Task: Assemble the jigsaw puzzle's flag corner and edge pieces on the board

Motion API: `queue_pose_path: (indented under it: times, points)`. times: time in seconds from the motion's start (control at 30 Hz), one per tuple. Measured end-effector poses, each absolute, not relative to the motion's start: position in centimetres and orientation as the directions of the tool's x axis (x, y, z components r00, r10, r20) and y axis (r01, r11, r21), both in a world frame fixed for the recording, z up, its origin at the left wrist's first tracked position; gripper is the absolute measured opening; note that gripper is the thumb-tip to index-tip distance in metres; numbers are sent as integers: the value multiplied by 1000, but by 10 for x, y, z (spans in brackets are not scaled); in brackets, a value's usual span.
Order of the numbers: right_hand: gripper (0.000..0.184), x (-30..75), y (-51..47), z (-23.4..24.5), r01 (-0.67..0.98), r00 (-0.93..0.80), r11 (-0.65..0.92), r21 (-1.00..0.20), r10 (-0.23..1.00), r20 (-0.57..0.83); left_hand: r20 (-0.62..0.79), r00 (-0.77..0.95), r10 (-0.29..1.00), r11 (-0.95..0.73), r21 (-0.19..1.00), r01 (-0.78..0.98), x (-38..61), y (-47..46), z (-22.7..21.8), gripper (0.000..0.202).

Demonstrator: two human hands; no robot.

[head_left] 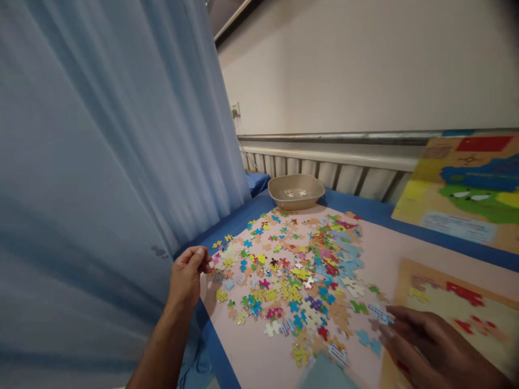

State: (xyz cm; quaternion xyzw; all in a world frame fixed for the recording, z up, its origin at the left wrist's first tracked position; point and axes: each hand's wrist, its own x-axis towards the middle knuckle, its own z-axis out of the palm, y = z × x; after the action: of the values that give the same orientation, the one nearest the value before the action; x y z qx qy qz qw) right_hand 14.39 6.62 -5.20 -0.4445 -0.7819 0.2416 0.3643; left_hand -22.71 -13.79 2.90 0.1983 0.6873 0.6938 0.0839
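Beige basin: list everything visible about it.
The beige basin is open-topped, with rounded corners and flared walls, apparently plastic. It stands upright by the far end of the pink sheet. A few loose puzzle pieces lie on its floor. The left hand and right hand are both clear of it.

You have two bare hands: one left hand (pixel 190 266) and one right hand (pixel 421 340). You have one flat pale pink sheet (pixel 227 337), one beige oval bowl (pixel 298 205) and at least three small orange and white jigsaw pieces (pixel 303 193) in it. You have one flat tan-edged puzzle board (pixel 402 283) and one bright printed picture card (pixel 466 189). Your loose, many-coloured jigsaw pieces (pixel 300 274) make dozens, too jumbled to count.
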Motion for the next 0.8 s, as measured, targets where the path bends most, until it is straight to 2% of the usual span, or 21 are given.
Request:
queue_pose_path:
  times: [0.17, 0.33, 0.43, 0.6, 0.8]
  points:
    - [44, 146, 62, -29, 545, -351, 426, -722, 898, 265, 182, -833, 522, 138, 946, 294, -219, -139, 20, 33]
    - [45, 142, 57, -28, 516, -407, 425, -744, 886, 224, 240, -787, 569, 311, 823, 475, -220, -148, 8, 19]
    - [40, 140, 52, -25, 511, -458, 463, -724, 860, 227, 269, -748, 607, 359, 747, 560, -218, -151, 3, 16]
    - [32, 138, 47, -16, 530, -504, 551, -645, 816, 282, 266, -640, 721, 338, 671, 660, -190, -151, 2, 14]
    - [28, 141, 46, -15, 536, -590, 627, -566, 757, 279, 204, -329, 922, 184, 516, 836, -126, -145, 6, 20]
